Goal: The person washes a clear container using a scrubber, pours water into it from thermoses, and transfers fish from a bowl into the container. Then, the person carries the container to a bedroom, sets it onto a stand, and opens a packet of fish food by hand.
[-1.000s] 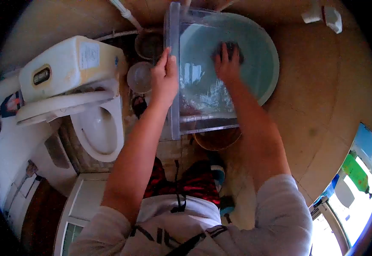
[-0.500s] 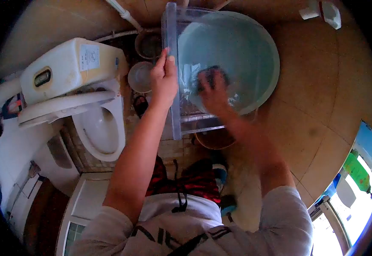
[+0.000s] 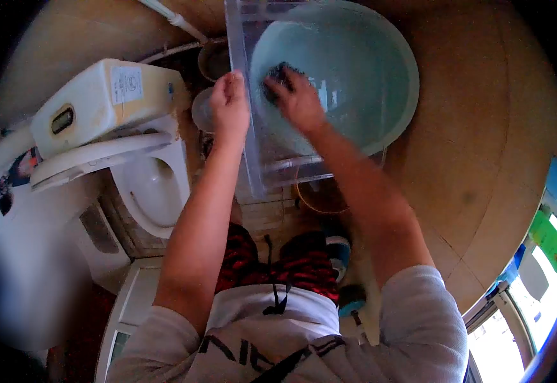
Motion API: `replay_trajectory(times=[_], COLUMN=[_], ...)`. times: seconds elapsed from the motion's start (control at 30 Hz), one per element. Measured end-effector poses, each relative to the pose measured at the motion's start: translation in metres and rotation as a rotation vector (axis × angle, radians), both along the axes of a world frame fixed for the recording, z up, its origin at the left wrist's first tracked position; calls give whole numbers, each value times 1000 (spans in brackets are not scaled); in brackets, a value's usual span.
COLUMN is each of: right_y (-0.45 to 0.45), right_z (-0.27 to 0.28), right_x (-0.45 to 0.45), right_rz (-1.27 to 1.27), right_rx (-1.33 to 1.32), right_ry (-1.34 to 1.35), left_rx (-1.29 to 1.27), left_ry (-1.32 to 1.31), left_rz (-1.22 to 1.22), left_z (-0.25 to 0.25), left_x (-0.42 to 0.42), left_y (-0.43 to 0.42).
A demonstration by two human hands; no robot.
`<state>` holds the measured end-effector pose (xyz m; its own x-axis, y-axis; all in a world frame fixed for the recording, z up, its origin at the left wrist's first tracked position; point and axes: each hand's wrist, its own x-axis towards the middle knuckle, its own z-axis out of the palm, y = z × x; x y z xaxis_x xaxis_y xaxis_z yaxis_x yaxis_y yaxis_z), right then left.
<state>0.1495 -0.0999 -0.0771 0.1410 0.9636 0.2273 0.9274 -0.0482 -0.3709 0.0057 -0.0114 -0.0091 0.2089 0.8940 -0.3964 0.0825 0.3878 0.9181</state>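
A clear plastic box (image 3: 256, 180) rests on its side over a large round basin (image 3: 412, 83) of water. My left hand (image 3: 230, 105) is closed around the box's long left edge. Against the clear plastic near that edge, my right hand (image 3: 302, 105) presses a dark, rough-looking scrubber (image 3: 271, 93), its fingers curled over it. Whether the right hand is on the inner or outer face of the box I cannot tell. The basin's water shows through the box's walls.
A toilet (image 3: 154, 191) with its lid raised stands at the left. Beside it are a small pale bowl (image 3: 203, 110) and a darker pot (image 3: 214, 60). An orange-rimmed bucket (image 3: 322, 203) sits below the box. A tiled wall (image 3: 464, 140) rises on the right.
My right hand has moved up and left with the scrubber, toward the box's left edge. The box and my left hand have shifted slightly left in view.
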Motion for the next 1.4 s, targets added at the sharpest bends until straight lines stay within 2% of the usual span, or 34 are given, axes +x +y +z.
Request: replay_trajectory(times=[0.1, 0.17, 0.23, 0.3, 0.4, 0.47, 0.5, 0.6, 0.7, 0.77, 0.9, 1.0, 1.03, 1.07, 1.13, 1.27, 1.37, 1.4], right_y=[3, -19, -60, -103, -147, -177, -179, -184, -186, -195, -223, -235, -238, -243, -251, -271, -283, -288], right_z=[-15, 31, 58, 74, 78, 37, 36, 31, 20, 26, 55, 123, 143, 154, 170, 182, 197, 202], right_x=[62, 81, 85, 86, 83, 104, 108, 116, 105, 103, 97, 79, 82, 78, 69, 50, 35, 31], right_rz=[-330, -509, -448, -530, -818, -796, -781, -819, -836, -784, -752, -810, -748, -780, -850, -997, -1092, -1102], right_rx=[-176, -325, 12, 9, -51, -223, -307, -417, -446, -489, -493, -503, -549, -533, -491, -316, -271, -250], right_ry=[-15, 320, 411, 267, 68, 184, 244, 945, 800, 871, 851, 648, 703, 645, 524, 449, 414, 432], left_rx=[-43, -23, 51, 103, 83, -21, -3, 38, 21, -5, -89, -193, -193, -199, -185, -129, -88, -48], left_ry=[98, 153, 218, 214, 103, 58, 118, 264, 382, 511, 537, 461, 387, 313, 175, -22, -54, -63], left_rz=[-60, -87, -113, -128, -167, -189, -224, -296, -341, -386, -488, -534, -530, -527, -519, -566, -615, -642], left_z=[4, 12, 5, -8, 0, 37, 49, 77, 97, 114, 162, 151, 144, 135, 117, 94, 127, 124], left_x=[-7, -6, -6, -13, -9, -7, -6, -4, -4, -4, -3, -8, -11, -16, -17, -16, -6, -7], left_y=[-1, 0, 1, 2, 4, -3, -5, -8, 1, 7, 6, 13, 13, 11, 6, 2, -10, -7])
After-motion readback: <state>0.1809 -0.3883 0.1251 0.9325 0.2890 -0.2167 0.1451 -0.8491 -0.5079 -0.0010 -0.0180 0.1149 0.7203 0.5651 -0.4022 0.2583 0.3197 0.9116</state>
